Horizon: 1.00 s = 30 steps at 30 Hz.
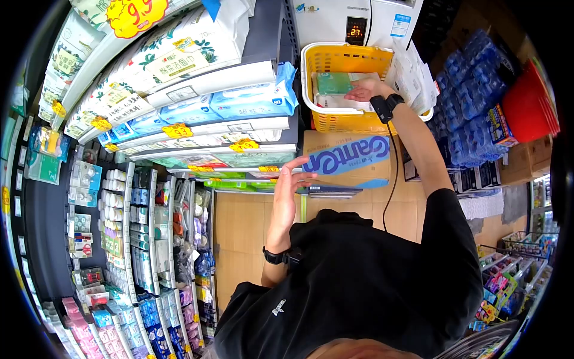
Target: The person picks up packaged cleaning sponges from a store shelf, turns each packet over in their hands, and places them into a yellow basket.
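Nearest the camera is a black short-sleeved cloth shirt [371, 275], worn by the person. Beyond it, at the left, stands a tall dark-grey shelf unit [266, 36], loaded with soft packs. To the right of this shelf is a yellow plastic basket [341, 124] with perforated walls and a pale rim; white flat packages [412, 75] are at its right end. Just on the near side of the basket is a brown cardboard box [348, 160] with blue print. The left hand [287, 203] is raised near the box's left edge, fingers extended and apart, holding nothing. The right hand [371, 91] reaches into the basket, its fingers loosely bent beside a green rectangular pack [332, 84]; I cannot tell whether they grasp it. This pack lies inside the basket, towards the left. On the right wrist is a black strapped device [382, 107], from which a thin black cord [393, 173] hangs.
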### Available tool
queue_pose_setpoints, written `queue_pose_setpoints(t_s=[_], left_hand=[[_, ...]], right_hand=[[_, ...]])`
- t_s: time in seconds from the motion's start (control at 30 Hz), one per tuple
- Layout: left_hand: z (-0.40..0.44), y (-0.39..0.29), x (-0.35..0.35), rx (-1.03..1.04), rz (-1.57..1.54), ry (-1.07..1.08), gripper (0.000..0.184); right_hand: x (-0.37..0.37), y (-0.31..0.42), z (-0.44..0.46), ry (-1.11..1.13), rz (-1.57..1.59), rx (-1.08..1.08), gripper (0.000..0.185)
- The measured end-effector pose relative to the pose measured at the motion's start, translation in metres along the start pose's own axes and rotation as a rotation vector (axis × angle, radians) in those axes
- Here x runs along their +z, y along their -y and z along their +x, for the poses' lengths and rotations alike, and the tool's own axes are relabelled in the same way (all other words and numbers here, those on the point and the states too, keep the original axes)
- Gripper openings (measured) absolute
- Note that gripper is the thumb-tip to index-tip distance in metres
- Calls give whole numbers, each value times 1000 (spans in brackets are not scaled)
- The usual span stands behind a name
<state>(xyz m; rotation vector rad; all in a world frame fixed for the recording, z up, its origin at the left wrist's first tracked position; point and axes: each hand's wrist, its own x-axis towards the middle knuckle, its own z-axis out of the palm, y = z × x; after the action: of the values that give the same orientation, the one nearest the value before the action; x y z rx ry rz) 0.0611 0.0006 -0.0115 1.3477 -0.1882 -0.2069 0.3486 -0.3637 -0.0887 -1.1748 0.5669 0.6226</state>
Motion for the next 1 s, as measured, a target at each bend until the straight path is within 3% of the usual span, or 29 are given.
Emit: queue_pose_setpoints(t_s=[0.2,0.33,0.43,0.53,0.7,1.0], left_hand=[[4,5,3,-15,16,5,65],[4,4,5,0,18,15,65],[5,3,5,1,17,0,64],[5,1,2,43,-44,-4,56],[3,-6,-1,178,-79,-50,58],[-29,-34,-29,383,27,-309,62]], right_hand=[[11,-7,-12,-135,-300,-77,49],[16,-15,-19,-72,-373,-135,49],[21,-14,-33,6,-358,-127,45],[35,-17,-69,206,-293,-271,39],[110,-59,-170,330,-265,-731,33],[200,-147,-224,735,-136,-795,35]])
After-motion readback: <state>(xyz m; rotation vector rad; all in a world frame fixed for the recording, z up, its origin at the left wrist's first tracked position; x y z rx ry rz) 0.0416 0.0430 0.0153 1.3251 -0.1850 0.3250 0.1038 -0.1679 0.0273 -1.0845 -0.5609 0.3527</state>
